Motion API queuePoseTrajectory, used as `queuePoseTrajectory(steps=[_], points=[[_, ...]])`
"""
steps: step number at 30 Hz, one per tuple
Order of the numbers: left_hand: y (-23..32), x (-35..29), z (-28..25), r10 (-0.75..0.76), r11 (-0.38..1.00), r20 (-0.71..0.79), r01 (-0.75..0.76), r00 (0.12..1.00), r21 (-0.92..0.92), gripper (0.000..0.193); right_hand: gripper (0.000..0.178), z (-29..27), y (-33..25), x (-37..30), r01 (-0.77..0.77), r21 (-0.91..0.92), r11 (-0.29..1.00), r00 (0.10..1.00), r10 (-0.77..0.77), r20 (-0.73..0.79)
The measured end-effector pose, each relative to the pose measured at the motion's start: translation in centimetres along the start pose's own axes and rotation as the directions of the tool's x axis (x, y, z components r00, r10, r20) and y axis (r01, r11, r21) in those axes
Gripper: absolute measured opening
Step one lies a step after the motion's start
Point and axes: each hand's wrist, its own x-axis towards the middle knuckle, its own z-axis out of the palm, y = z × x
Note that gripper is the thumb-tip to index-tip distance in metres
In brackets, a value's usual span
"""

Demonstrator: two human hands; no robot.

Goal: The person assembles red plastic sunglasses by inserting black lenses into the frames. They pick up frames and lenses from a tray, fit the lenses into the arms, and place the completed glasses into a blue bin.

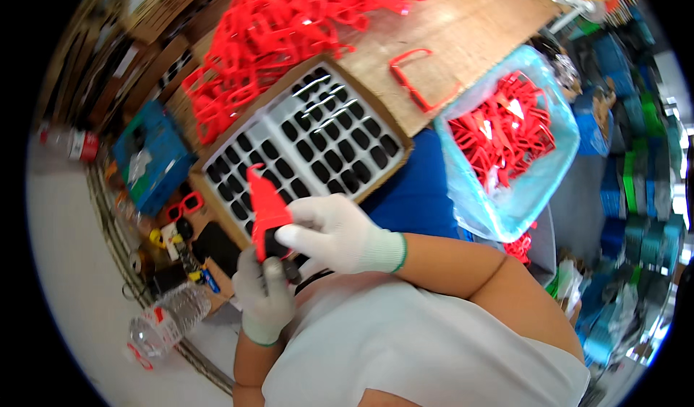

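Note:
Both of my hands wear white gloves and meet just in front of my body. Between them is a red sunglasses frame (269, 203), tilted with one end pointing away from me. A dark lens (275, 245) shows at its near end. My left hand (266, 295) grips that near end from below, fingers closed, their tips greyish. From the right, my right hand (334, 232) closes its thumb and fingers on the same frame by the lens. Just beyond lies a cardboard box (406, 149) holding rows of dark lenses (334, 130) in clear trays.
Red frames (278, 35) are heaped at the far left of the wooden table (463, 20). One red pair of glasses (412, 87) lies apart. A bag-lined bin (567, 143) of red glasses stands right. A blue box (155, 157), tools and a large plastic bottle (170, 324) are left.

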Motion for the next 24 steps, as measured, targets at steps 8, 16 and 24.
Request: queuePoseTrajectory(steps=[8, 16, 24], points=[[-0.6, 0.3, -0.3, -0.197, 0.975, -0.074, 0.188, 0.978, -0.121, 0.030, 0.029, -1.4, 0.9, 0.3, -0.018, 0.170, 0.985, 0.994, -0.001, 0.113], [-0.3, 1.7, 1.1, -0.227, 0.950, 0.076, 0.238, 0.971, -0.201, 0.034, 0.023, -2.4, 0.7, -1.3, 0.060, 0.164, 0.985, 0.989, -0.035, -0.146], [0.3, 2.5, 1.5, -0.144, 0.956, 0.131, 0.172, 0.981, -0.236, 0.029, 0.027, -3.6, 0.1, -1.7, 0.037, 0.277, 0.960, 0.999, -0.028, -0.036]])
